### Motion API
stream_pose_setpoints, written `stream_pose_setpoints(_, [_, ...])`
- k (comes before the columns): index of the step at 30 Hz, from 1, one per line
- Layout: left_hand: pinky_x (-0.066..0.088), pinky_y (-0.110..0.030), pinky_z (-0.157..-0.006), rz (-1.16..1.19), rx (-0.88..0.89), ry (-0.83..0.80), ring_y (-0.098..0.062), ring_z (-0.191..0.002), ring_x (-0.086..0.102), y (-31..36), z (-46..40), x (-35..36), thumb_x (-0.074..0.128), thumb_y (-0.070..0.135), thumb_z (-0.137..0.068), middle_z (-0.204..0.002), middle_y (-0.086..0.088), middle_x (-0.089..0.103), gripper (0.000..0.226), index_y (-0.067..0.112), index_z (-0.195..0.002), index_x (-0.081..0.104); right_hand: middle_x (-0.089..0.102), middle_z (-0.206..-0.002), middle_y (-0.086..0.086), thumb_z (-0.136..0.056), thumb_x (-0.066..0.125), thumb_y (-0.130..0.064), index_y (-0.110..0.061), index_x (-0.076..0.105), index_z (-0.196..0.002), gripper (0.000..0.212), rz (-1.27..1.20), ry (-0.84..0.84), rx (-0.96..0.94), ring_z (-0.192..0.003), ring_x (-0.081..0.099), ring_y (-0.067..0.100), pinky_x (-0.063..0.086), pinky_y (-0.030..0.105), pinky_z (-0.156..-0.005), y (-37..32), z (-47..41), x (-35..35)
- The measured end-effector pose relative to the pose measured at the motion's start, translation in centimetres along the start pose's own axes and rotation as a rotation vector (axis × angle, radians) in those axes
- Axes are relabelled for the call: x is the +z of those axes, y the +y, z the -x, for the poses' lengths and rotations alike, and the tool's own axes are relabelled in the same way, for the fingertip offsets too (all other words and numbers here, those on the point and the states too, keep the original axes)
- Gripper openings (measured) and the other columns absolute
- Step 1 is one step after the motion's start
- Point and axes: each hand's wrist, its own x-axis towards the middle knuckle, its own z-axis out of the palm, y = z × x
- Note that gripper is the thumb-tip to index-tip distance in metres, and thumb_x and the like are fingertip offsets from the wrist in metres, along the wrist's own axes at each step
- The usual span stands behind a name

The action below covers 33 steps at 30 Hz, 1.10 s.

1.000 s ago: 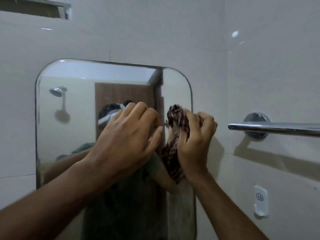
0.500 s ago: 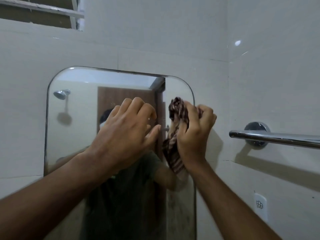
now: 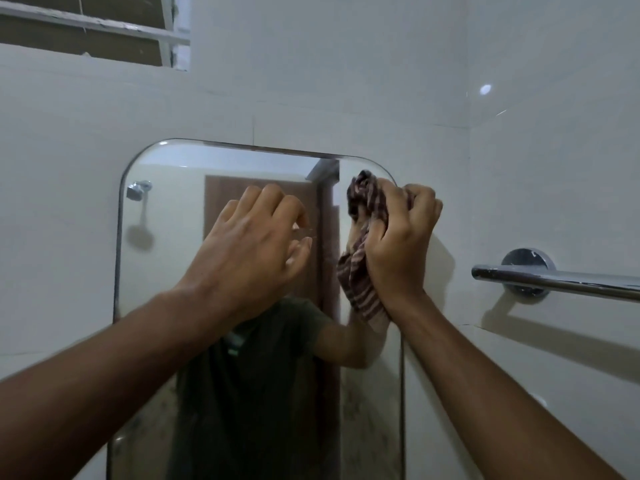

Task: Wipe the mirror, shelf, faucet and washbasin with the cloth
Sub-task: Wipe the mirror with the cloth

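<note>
A rounded-corner mirror (image 3: 162,271) hangs on the white tiled wall in front of me. My right hand (image 3: 398,244) is shut on a brown-and-cream striped cloth (image 3: 360,278), bunched and pressed against the mirror near its upper right corner. My left hand (image 3: 249,251) rests against the glass at mid-height, fingers bent and slightly apart, holding nothing. The mirror reflects a person in a dark green shirt, a wooden door and a shower head. Shelf, faucet and washbasin are out of view.
A chrome towel rail (image 3: 554,280) sticks out from the right-hand wall, close to my right hand. A louvred window (image 3: 93,32) sits at the top left. A small white wall fitting (image 3: 540,400) peeks out behind my right forearm.
My right hand has slid the cloth upward and to the right, toward the mirror's upper right corner. My left hand stayed against the glass and its fingers loosened a little.
</note>
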Motion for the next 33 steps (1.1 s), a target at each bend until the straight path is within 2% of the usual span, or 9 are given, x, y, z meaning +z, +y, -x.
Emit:
stream_pose_setpoints(6, [0.031,-0.028,-0.084,0.014,-0.001,0.036,-0.006,-0.097,0.033,-0.8,0.1,-0.9,0.052,0.042,-0.093,-0.107,0.006,0.045,0.025,0.024,-0.11,0.052,0.051,-0.112,0.015,-0.096,0.044,-0.021,-0.008,0.063,-0.125,0.037,0.02,0.052,0.119,-0.102,0.042,0.021,0.031,0.017,-0.083,-1.7,-2.1,1.5])
stream_pose_setpoints(11, [0.03,-0.029,-0.082,-0.014,-0.024,0.072,-0.01,-0.095,0.035,-2.0,0.1,-1.7,0.055,0.038,-0.092,-0.103,0.005,0.043,0.023,0.021,-0.108,0.053,0.053,-0.113,0.018,-0.092,0.034,-0.019,-0.006,0.062,-0.127,0.047,-0.036,-0.137,-0.258,-0.104,0.045,0.027,0.047,0.03,-0.084,-5.1,-2.1,2.2])
stream_pose_setpoints(12, [0.029,-0.029,-0.08,-0.022,-0.026,0.081,-0.011,-0.094,0.036,-2.3,0.1,-1.9,0.055,0.038,-0.092,-0.102,0.004,0.045,0.023,0.021,-0.107,0.053,0.053,-0.113,0.018,-0.091,0.035,-0.018,-0.007,0.063,-0.127,0.047,-0.037,-0.124,-0.254,-0.103,0.046,0.027,0.046,0.03,-0.083,-5.0,-2.6,2.3])
stream_pose_setpoints(15, [0.033,-0.031,-0.077,-0.048,-0.046,0.1,-0.014,-0.091,0.04,-3.8,1.1,-3.3,0.051,0.04,-0.09,-0.1,0.002,0.049,0.024,0.02,-0.104,0.054,0.052,-0.111,0.017,-0.095,0.038,-0.02,-0.009,0.064,-0.125,0.041,-0.053,-0.001,-0.023,-0.1,0.044,0.025,0.04,0.026,-0.081,-5.3,-3.3,2.9])
stream_pose_setpoints(17, [0.04,-0.035,-0.079,-0.069,-0.066,0.101,-0.017,-0.092,0.044,-5.0,1.9,-4.2,0.051,0.04,-0.089,-0.1,0.0,0.051,0.026,0.019,-0.104,0.056,0.051,-0.111,0.017,-0.097,0.043,-0.014,-0.011,0.063,-0.126,0.036,-0.019,0.03,0.039,-0.1,0.044,0.027,0.042,0.031,-0.082,-6.7,-2.7,3.6])
stream_pose_setpoints(22, [0.042,-0.034,-0.079,-0.147,-0.158,0.121,-0.017,-0.094,0.045,-8.1,3.8,-5.9,0.054,0.037,-0.092,-0.104,0.001,0.053,0.022,0.019,-0.106,0.056,0.05,-0.117,0.018,-0.091,0.039,-0.013,-0.012,0.058,-0.131,0.044,-0.063,-0.083,-0.14,-0.108,0.044,0.03,0.044,0.036,-0.09,-13.9,-0.5,5.6])
stream_pose_setpoints(25, [0.044,-0.039,-0.079,-0.112,-0.221,0.155,-0.02,-0.092,0.046,-9.7,4.9,-6.9,0.052,0.03,-0.091,-0.099,-0.001,0.052,0.021,0.015,-0.104,0.057,0.054,-0.116,0.015,-0.096,0.048,-0.02,-0.015,0.061,-0.127,0.034,-0.095,-0.146,-0.326,-0.104,0.047,0.029,0.045,0.037,-0.083,-18.2,1.1,7.2])
stream_pose_setpoints(28, [0.042,-0.035,-0.081,-0.102,-0.273,0.145,-0.017,-0.094,0.045,-10.9,6.3,-7.7,0.05,0.029,-0.09,-0.1,0.001,0.05,0.024,0.014,-0.108,0.055,0.057,-0.112,0.013,-0.098,0.047,-0.02,-0.015,0.063,-0.122,0.029,-0.117,-0.176,-0.486,-0.099,0.049,0.03,0.044,0.038,-0.078,-19.6,1.6,8.1])
stream_pose_setpoints(33, [0.032,-0.026,-0.083,-0.106,-0.354,0.086,-0.009,-0.1,0.038,-12.3,7.9,-8.1,0.051,0.032,-0.095,-0.105,0.008,0.043,0.026,0.019,-0.118,0.052,0.055,-0.118,0.019,-0.096,0.051,-0.013,-0.01,0.06,-0.124,0.03,-0.073,-0.14,-0.38,-0.108,0.05,0.033,0.049,0.038,-0.087,-18.3,-1.8,8.4])
